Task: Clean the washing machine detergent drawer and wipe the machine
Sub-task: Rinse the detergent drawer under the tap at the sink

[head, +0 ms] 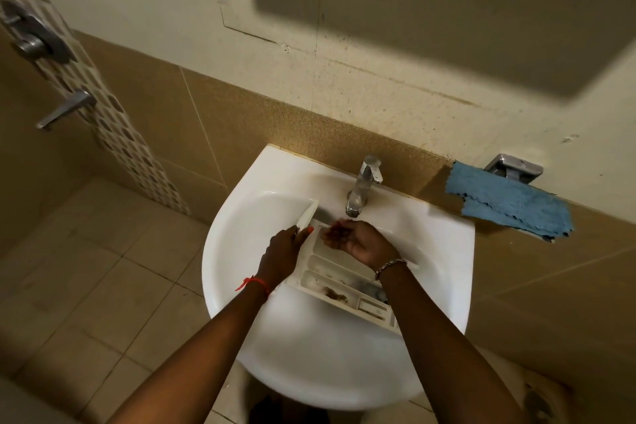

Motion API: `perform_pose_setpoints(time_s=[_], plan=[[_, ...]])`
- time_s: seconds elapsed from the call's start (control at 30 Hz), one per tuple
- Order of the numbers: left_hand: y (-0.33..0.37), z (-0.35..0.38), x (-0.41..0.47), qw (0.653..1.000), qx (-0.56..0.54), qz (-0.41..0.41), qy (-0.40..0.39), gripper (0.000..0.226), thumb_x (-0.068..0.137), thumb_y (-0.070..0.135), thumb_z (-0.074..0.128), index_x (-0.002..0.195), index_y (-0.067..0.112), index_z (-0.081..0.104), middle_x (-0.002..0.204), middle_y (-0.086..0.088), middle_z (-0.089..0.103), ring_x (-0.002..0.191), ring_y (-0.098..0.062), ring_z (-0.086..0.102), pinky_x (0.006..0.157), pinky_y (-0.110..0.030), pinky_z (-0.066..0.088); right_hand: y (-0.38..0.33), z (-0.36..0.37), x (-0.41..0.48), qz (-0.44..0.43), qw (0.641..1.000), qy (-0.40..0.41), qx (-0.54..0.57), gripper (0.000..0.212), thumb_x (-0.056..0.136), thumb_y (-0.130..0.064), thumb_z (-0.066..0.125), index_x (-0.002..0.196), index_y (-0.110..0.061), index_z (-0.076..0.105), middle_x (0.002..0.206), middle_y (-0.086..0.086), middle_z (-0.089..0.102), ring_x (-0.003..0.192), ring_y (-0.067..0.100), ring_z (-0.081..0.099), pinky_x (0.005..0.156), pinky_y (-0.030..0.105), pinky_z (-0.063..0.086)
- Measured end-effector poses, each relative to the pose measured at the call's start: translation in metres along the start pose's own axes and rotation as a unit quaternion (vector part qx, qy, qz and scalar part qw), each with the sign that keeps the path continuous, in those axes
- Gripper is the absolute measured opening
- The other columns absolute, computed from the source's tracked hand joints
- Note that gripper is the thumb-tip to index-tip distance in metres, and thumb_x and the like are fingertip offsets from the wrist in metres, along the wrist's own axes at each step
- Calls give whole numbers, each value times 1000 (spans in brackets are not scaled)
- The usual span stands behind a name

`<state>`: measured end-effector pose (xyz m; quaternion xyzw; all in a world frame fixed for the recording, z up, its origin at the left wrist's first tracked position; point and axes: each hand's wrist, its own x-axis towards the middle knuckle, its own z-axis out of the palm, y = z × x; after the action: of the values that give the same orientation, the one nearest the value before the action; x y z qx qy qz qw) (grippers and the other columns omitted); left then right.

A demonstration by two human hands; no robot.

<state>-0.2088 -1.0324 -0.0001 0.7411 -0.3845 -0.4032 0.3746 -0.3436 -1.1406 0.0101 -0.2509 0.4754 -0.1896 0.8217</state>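
A white detergent drawer (339, 280) lies in the white sink (247, 286), its compartments facing up with brown grime at the near end. My left hand (284, 249) grips the drawer's left edge near its white front panel (307, 215). My right hand (354, 241) is cupped palm up over the drawer's far end, just under the spout of the chrome tap (363, 186). Whether water is running I cannot tell.
A blue cloth (509, 205) hangs from a chrome holder (514, 167) on the wall to the right of the sink. Shower fittings (65, 107) stick out from the tiled wall at the left. Beige floor tiles lie below the sink.
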Motion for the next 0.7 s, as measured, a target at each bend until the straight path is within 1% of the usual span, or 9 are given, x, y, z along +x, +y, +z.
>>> perform_pose_setpoints(time_s=[0.1,0.2,0.33,0.4,0.47,0.57,0.63,0.67,0.7], plan=[[0,2,1,1000,11,-1,7,67,86,64,41,92,0,62,87,-18,66,82,-34,62,79,-44,51,19,2,7,-80,965,29,-246,20,91,-10,52,81,-1,66,81,18,69,67,18,65,68,26,53],[0,3,2,1000,21,2,9,47,96,40,42,92,-2,62,82,-14,63,74,-23,57,66,-23,43,37,-7,7,-149,892,27,-425,18,85,-16,64,87,0,72,91,18,70,76,14,60,79,26,47],[-1,6,4,999,33,6,7,45,97,36,41,91,-4,62,80,-13,61,69,-18,53,62,-19,37,42,-25,-10,-83,843,-3,-531,38,89,-44,54,99,-11,70,94,6,67,85,14,56,81,24,40],[0,7,5,999,46,12,9,46,97,36,41,93,-5,62,82,-16,62,70,-19,53,61,-18,36,34,-35,-16,-43,828,-9,-560,34,90,-47,51,94,-17,67,89,-3,63,80,10,53,82,24,38],[0,8,5,998,49,22,17,47,97,35,40,91,-6,62,80,-16,61,68,-20,51,60,-18,37,25,-49,-20,-36,770,4,-637,34,92,-47,49,88,-17,64,86,0,62,74,9,50,77,23,40],[-4,8,7,998,46,33,26,49,97,37,41,90,-6,63,82,-21,63,71,-28,53,65,-27,41,9,-69,-26,-14,658,17,-753,43,95,-39,46,107,-1,62,107,13,64,76,11,47,81,25,39],[-4,8,8,998,49,38,28,49,97,36,41,91,-7,64,84,-22,64,74,-30,55,65,-26,40,-2,-71,-27,2,645,18,-764,38,95,-30,49,104,3,64,88,7,66,70,10,48,76,19,41],[-4,8,8,997,53,40,28,48,97,35,41,92,-7,64,85,-22,65,75,-31,56,65,-25,41,-8,-67,-27,-8,661,23,-750,32,93,-24,52,96,4,66,71,0,63,63,9,49,67,15,41],[-5,9,8,997,56,40,29,48,97,35,41,92,-6,64,85,-22,65,76,-31,57,66,-26,43,-13,-61,-25,-24,701,38,-711,24,90,-18,56,85,3,66,57,-5,59,57,7,49,60,14,41]])
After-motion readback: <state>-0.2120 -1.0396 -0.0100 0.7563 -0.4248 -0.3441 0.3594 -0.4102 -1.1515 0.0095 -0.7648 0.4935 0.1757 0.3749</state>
